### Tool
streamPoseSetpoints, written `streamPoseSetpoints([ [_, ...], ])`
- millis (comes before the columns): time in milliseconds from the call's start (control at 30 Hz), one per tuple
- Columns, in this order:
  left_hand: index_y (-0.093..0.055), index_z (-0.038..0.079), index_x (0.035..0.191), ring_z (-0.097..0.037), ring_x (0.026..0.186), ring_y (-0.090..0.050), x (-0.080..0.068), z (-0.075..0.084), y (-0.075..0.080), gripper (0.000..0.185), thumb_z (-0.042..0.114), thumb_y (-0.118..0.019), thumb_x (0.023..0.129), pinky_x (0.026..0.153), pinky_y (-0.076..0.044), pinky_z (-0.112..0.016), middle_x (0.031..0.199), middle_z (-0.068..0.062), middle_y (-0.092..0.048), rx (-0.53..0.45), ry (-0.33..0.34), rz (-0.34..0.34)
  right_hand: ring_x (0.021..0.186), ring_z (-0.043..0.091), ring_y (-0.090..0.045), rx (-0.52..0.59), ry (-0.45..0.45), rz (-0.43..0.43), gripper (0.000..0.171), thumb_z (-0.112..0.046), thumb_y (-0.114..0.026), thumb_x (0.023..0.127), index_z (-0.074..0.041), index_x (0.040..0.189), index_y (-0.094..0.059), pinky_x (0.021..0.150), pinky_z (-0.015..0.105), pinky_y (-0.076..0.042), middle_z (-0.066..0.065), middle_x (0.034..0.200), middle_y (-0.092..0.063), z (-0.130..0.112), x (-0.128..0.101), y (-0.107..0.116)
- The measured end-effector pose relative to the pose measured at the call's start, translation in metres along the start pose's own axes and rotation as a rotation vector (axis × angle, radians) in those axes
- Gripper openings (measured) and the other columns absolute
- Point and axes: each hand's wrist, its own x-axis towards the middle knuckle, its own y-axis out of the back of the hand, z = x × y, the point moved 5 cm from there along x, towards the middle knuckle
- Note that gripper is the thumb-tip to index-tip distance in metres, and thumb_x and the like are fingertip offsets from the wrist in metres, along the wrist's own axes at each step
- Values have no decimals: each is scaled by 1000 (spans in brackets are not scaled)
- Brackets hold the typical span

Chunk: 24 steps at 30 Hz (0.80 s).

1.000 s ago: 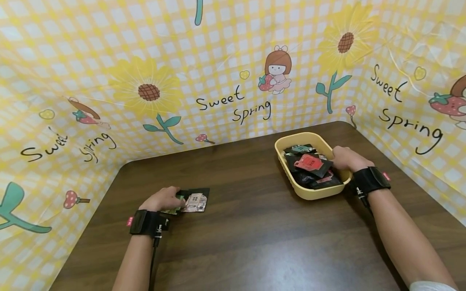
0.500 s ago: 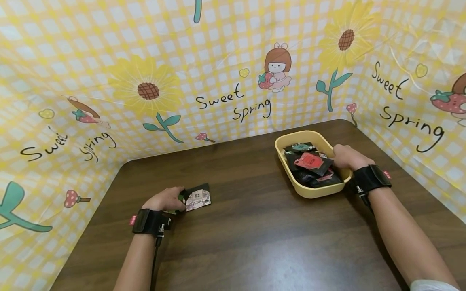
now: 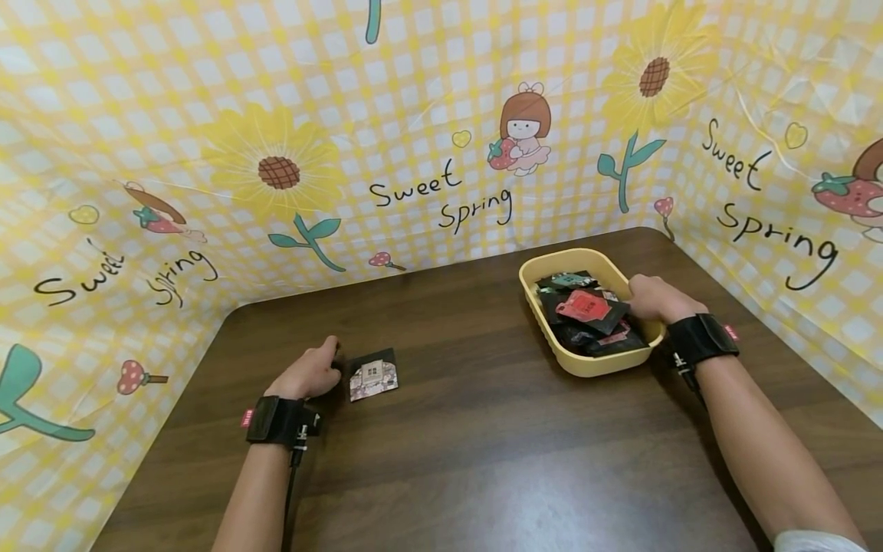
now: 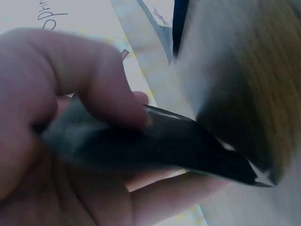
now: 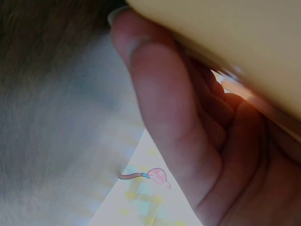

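Observation:
My left hand (image 3: 306, 373) pinches a dark flat sachet (image 4: 160, 146) between thumb and fingers, as the left wrist view shows. From the head view that sachet is almost wholly hidden by the hand. Just right of the left hand, another black sachet (image 3: 373, 377) with a pale house-like print lies flat on the table. At the right, my right hand (image 3: 662, 300) grips the side of a yellow plastic basket (image 3: 596, 366). Inside it lie several black sachets, the top one (image 3: 586, 307) with a red label. In the right wrist view the fingers (image 5: 162, 89) press against the basket's wall.
A brown wood-grain table (image 3: 455, 445) carries everything. Yellow checked cloth (image 3: 414, 115) with flower prints hangs along its back and sides. Each wrist wears a black strap (image 3: 704, 345) with a cable trailing from it.
The left hand has drawn a sachet off the one with the pale print, which now lies alone on the table after turning slightly. The right hand and basket have stayed put.

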Motion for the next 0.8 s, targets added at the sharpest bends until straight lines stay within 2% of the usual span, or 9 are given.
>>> streamPoseSetpoints([
  [67, -34, -6, 138, -36, 96, -61, 0, 1, 1, 52, 0, -42, 88, 73, -48, -41, 123, -33, -56, 31, -15, 27, 61, 21, -54, 3, -2, 1, 32, -31, -51, 93, -1, 81, -51, 54, 30, -43, 7, 69, -47, 0, 0, 0],
  [100, -33, -7, 141, -40, 103, -61, 0, 1, 1, 53, -1, -40, 88, 78, -49, -44, 127, -34, -54, 44, -18, 35, 61, 21, -54, 3, -3, 1, 32, -30, -51, 93, -1, 81, -51, 54, 30, -43, 7, 69, -47, 0, -1, 0],
  [167, -32, -8, 144, -43, 114, -57, 0, 2, 1, 57, -3, -39, 87, 84, -49, -47, 133, -35, -50, 66, -27, 58, 61, 21, -54, 1, -11, 3, 31, -30, -51, 94, -2, 81, -51, 54, 30, -43, 7, 69, -47, 1, -1, -1],
  [200, -33, -8, 144, -43, 114, -57, 1, 3, 2, 57, -4, -38, 87, 84, -49, -46, 134, -35, -49, 71, -30, 66, 61, 21, -54, -1, -16, 3, 31, -30, -50, 94, -2, 81, -51, 54, 30, -42, 7, 69, -47, 1, -1, -1],
  [267, -42, -7, 138, -37, 99, -61, 2, 4, 3, 51, -5, -38, 87, 75, -47, -41, 124, -33, -57, 68, -32, 82, 61, 21, -53, -3, -23, 2, 31, -31, -50, 94, -2, 81, -51, 54, 30, -42, 7, 70, -48, 2, 0, -1],
  [333, -51, -6, 128, -28, 82, -58, 3, 7, 4, 42, -7, -39, 88, 66, -42, -36, 108, -27, -64, 65, -40, 108, 62, 21, -53, -4, -30, 0, 32, -32, -49, 94, -3, 81, -51, 54, 30, -41, 7, 70, -48, 2, 0, -1],
  [433, -57, -6, 115, -23, 73, -56, 4, 13, 6, 32, -8, -41, 88, 62, -42, -34, 92, -20, -65, 69, -58, 142, 62, 21, -54, -2, -32, -5, 34, -34, -49, 95, -3, 81, -51, 54, 30, -42, 7, 70, -49, 2, 0, -1],
  [633, -51, -10, 128, -34, 90, -67, 4, 36, 6, 43, -10, -42, 87, 70, -54, -43, 106, -29, -66, 88, -121, 233, 62, 21, -54, 3, -37, -14, 36, -36, -48, 95, -2, 81, -51, 54, 30, -42, 7, 70, -49, 3, 0, -2],
  [800, -46, -6, 136, -37, 99, -67, 2, 69, 5, 50, -12, -43, 87, 76, -56, -44, 118, -30, -63, 61, -216, 303, 61, 20, -53, 1, -39, -13, 35, -35, -48, 95, -4, 79, -51, 54, 30, -41, 6, 69, -49, 3, -1, 0],
])
